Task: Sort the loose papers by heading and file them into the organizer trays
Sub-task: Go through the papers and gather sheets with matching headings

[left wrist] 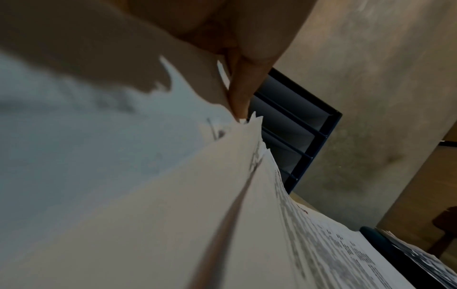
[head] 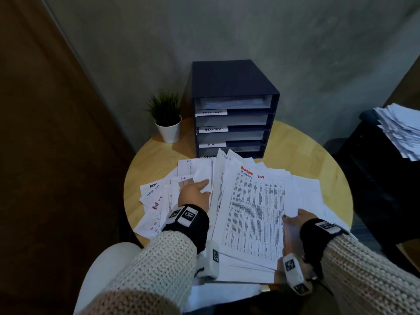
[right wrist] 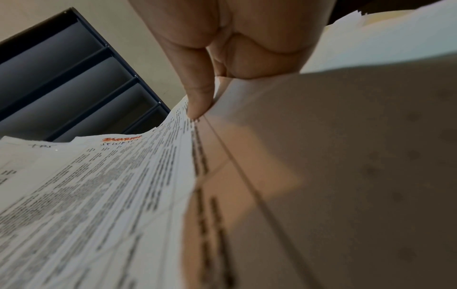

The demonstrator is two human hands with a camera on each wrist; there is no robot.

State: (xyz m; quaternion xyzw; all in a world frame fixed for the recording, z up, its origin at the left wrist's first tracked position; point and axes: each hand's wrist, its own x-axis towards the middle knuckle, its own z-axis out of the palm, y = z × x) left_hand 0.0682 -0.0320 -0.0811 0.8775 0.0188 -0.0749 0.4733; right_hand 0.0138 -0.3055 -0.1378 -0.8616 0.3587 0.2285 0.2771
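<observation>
Loose papers cover the round table in front of a dark blue organizer (head: 234, 87) with several labelled trays; the top tray holds sheets. My right hand (head: 293, 220) grips the right edge of a fanned stack of printed papers (head: 252, 212), thumb (right wrist: 197, 93) on the top sheet, which has an orange-marked heading, and the other fingers underneath. The stack's left edge is lifted. My left hand (head: 197, 192) rests with straight fingers (left wrist: 239, 93) on the spread sheets (head: 156, 196) beside that lifted edge. Handwritten headings show on several of these sheets. The organizer (left wrist: 296, 121) (right wrist: 61, 78) is in both wrist views.
A small potted plant (head: 169, 130) stands left of the organizer on the wooden table (head: 318, 151). Another pile of papers (head: 400, 130) lies on dark furniture at the right. Grey wall behind, brown door at the left, a white seat (head: 102, 269) at the lower left.
</observation>
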